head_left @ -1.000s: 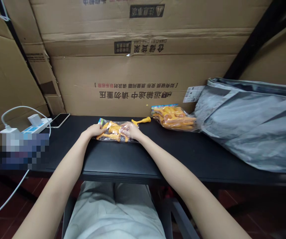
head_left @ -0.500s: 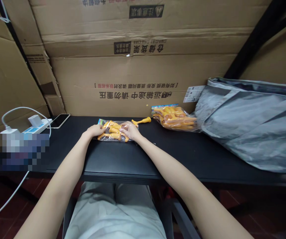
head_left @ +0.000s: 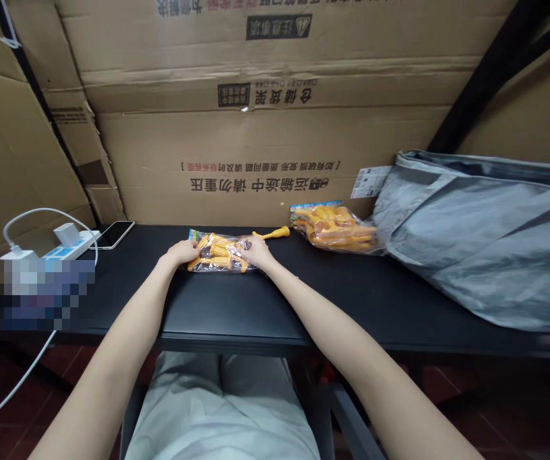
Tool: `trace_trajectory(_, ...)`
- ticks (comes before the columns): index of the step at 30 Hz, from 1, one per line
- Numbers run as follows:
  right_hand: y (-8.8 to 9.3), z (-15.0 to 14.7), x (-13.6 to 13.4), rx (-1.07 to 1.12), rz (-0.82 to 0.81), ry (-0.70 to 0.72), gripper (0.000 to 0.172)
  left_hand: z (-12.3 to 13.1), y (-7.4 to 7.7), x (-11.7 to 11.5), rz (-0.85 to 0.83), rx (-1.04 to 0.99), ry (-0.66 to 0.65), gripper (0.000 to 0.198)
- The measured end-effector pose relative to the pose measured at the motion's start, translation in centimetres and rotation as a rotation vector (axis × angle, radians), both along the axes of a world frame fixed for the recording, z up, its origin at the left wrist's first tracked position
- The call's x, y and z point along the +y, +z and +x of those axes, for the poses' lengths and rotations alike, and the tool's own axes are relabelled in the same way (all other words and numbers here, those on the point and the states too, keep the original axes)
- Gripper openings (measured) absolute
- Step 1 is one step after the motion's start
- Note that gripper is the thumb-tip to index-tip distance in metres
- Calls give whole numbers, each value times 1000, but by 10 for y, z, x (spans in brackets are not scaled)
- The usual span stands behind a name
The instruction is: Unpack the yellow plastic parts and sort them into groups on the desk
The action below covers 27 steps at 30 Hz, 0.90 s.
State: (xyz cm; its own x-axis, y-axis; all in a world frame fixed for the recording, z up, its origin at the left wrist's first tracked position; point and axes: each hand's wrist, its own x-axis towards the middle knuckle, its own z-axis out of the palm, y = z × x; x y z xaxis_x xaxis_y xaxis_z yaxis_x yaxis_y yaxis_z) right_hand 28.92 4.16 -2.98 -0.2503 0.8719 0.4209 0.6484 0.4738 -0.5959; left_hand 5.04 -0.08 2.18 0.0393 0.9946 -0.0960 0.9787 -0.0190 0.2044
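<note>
1. My left hand (head_left: 182,252) was curled over the left end of the clear bag (head_left: 220,252), and my right hand (head_left: 255,250) gripped its right end.
2. The clear bag lay flat on the black surface (head_left: 236,306).
3. A loose orange piece (head_left: 271,234) lay just beside it.

bare tabletop (head_left: 236,300) nearside, cardboard boxes (head_left: 265,160) behind

Packet of toys (head_left: 217,252) on table (head_left: 236,306), loose toy (head_left: 271,234) behind, second packet (head_left: 335,227) right, phone (head_left: 112,234) left.
</note>
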Motion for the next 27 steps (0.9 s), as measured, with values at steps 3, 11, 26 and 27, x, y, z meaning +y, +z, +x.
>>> trace_trajectory(3,2,3,-2,120,-96,37,29,1,1,-2,2,18,-11,32)
trace_trajectory(11,2,9,-8,312,-251,182,30,10,7,-10,-24,127,65,55)
trace_trajectory(26,11,4,-12,27,-29,169,26,5,7,-7,-20,62,-24,36)
trace_trajectory(27,10,3,-13,12,-37,171,26,4,7,-7,-21,58,-26,36)
